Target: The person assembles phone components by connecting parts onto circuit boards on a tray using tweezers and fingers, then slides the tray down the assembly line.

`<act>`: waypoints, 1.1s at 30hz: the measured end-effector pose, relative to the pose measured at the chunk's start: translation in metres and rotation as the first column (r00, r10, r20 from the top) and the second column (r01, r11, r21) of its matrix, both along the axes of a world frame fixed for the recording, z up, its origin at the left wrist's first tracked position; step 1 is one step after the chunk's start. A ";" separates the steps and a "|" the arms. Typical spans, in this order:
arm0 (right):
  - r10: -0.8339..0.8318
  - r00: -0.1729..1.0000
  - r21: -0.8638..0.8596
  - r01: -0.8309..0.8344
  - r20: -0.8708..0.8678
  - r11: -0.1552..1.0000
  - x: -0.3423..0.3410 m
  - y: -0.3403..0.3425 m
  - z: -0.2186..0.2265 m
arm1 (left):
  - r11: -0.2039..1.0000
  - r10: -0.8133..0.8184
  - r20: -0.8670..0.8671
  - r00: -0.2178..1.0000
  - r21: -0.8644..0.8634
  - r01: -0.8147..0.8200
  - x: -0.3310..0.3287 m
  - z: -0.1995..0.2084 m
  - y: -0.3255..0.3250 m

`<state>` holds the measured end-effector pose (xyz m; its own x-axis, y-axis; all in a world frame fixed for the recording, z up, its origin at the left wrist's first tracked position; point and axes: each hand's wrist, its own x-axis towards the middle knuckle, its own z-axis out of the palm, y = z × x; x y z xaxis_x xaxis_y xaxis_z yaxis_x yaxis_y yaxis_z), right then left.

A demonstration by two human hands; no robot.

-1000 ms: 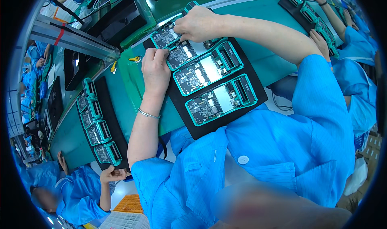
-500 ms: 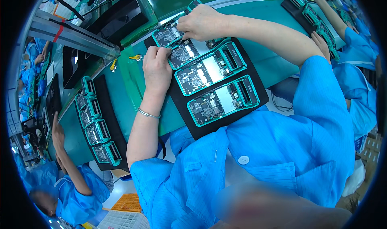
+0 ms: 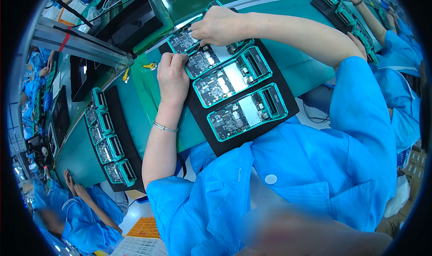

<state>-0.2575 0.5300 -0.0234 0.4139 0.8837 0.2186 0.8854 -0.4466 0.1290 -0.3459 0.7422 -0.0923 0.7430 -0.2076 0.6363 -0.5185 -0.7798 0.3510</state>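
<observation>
Hands work the farthest teal-framed circuit board (image 3: 185, 40) on a black tray (image 3: 288, 104): the left hand (image 3: 173, 78) pins its near edge, the right hand (image 3: 219, 25) pinches its top. Light, rigid, likely fragile; best held by the frame.

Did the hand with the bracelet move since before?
No. The left hand still rests at the black tray's left edge, fingertips on the second teal board.

Glossy teal plastic frames (image 3: 246, 113) are seen round bare circuit boards, seated on a matt black tray (image 3: 288, 104). The green bench (image 3: 148, 121) is covered in smooth matting; a thin metal bracelet (image 3: 164, 127) is worn.
</observation>
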 end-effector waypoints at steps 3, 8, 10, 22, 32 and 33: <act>-0.018 1.000 -0.009 0.018 -0.018 1.000 -0.001 0.000 0.000 | 0.999 -0.022 0.020 1.000 0.044 0.021 0.001 0.002 0.003; -0.067 0.996 0.018 0.068 -0.053 0.998 -0.005 -0.001 0.003 | 0.993 -0.068 0.061 0.996 0.104 0.061 0.002 0.005 0.003; -0.085 0.995 0.021 0.086 -0.061 0.996 -0.003 -0.001 0.001 | 0.998 -0.050 0.024 0.998 0.047 0.049 0.003 0.004 0.003; -0.195 0.958 -0.096 0.178 -0.210 0.979 -0.001 0.005 0.011 | 0.999 -0.035 -0.001 0.999 0.024 0.035 0.002 0.002 0.002; 0.033 0.999 0.020 -0.032 -0.041 0.999 0.006 -0.001 0.001 | 0.997 -0.034 -0.007 0.999 -0.071 0.033 0.001 0.004 0.000; 0.060 0.997 0.013 -0.059 -0.038 0.998 0.007 -0.001 0.002 | 0.997 -0.030 -0.009 0.999 -0.069 0.030 0.000 0.004 0.000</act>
<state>-0.2506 0.5292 -0.0218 0.3688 0.9046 0.2139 0.9148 -0.3940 0.0890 -0.3456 0.7419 -0.0878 0.7434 -0.1858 0.6425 -0.5376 -0.7375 0.4088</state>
